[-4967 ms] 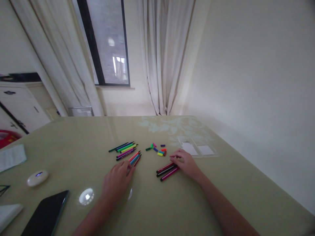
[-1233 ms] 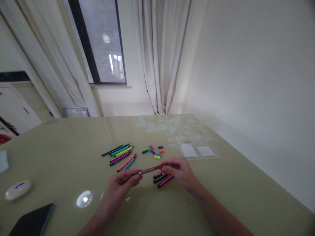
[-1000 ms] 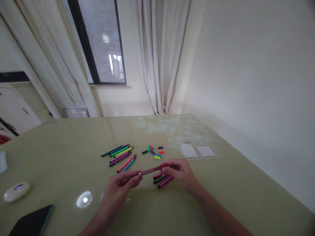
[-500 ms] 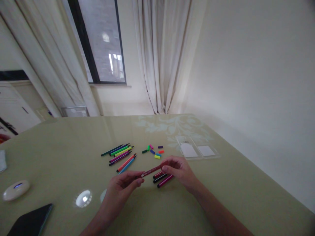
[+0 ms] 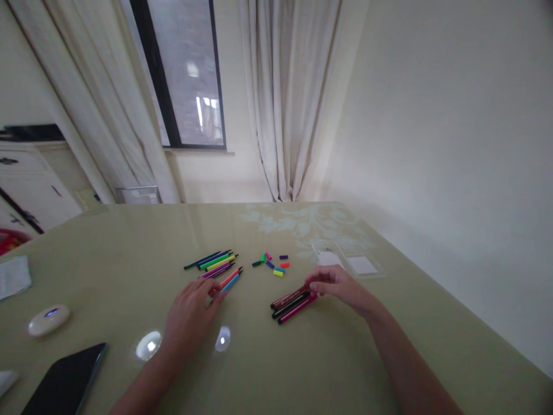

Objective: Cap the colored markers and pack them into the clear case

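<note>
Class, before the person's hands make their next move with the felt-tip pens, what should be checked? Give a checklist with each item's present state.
1. Left hand reaches the uncapped orange and blue pens: ok, fingertips at them.
2. Left hand actually grips a pen: cannot tell.
3. Right hand at the capped dark red, black and magenta pens: ok, touching their ends.
4. Small loose coloured caps within reach between the pen groups: ok.
5. Matching cap colours available: cannot tell, too small.

We see bare table (image 5: pixel 302 369) along the near edge between both forearms. Pens (image 5: pixel 216 264), caps (image 5: pixel 273 264) and capped pens (image 5: pixel 294 302) obstruct the middle; phone (image 5: pixel 64 383) blocks the near left corner.
</note>
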### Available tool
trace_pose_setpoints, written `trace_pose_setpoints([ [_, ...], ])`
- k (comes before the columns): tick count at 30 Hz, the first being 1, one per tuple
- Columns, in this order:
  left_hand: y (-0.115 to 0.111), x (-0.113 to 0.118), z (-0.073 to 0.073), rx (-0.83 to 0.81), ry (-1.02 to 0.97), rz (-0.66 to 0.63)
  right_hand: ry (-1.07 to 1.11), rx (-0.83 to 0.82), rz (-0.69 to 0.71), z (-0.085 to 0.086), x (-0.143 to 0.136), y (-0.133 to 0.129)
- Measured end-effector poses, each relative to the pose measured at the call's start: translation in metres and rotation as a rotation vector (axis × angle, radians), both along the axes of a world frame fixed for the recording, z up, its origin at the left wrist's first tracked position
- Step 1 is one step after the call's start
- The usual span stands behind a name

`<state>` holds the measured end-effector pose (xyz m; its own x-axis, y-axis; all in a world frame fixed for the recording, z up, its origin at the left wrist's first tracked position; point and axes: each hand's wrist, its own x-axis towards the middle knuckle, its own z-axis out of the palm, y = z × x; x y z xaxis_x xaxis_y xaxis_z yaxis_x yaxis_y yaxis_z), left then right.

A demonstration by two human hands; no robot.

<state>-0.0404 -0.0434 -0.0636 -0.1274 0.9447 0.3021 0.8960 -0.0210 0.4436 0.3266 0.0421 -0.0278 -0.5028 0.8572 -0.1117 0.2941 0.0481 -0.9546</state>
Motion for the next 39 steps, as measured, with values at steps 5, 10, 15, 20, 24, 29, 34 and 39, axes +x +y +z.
trace_pose_setpoints([
  [5, 0.002, -0.005, -0.002, -0.060, 0.005, 0.008, -0.107, 0.108, 0.037, -0.004, -0.002, 0.001],
  [10, 0.008, -0.010, -0.009, -0.071, -0.015, 0.046, -0.281, 0.308, 0.020, -0.006, -0.001, 0.003],
  [15, 0.013, -0.018, -0.010, -0.132, 0.009, 0.058, -0.331, 0.403, -0.036, -0.013, -0.005, 0.003],
  [20, 0.014, -0.019, -0.006, -0.174, 0.022, 0.065, -0.307, 0.560, -0.170, -0.022, -0.033, 0.014],
  [24, 0.014, -0.018, -0.007, -0.133, 0.020, 0.054, -0.454, 0.611, -0.134, -0.028, -0.062, 0.034],
  [29, 0.014, -0.019, -0.011, -0.126, 0.006, 0.021, -0.635, 0.596, -0.128, -0.030, -0.078, 0.050],
  [34, 0.013, -0.020, -0.012, -0.074, 0.006, 0.017, -0.533, 0.633, -0.205, -0.028, -0.065, 0.035],
  [39, 0.011, -0.015, 0.000, 0.096, -0.152, 0.078, -0.113, 0.490, -0.289, -0.023, -0.052, 0.001],
])
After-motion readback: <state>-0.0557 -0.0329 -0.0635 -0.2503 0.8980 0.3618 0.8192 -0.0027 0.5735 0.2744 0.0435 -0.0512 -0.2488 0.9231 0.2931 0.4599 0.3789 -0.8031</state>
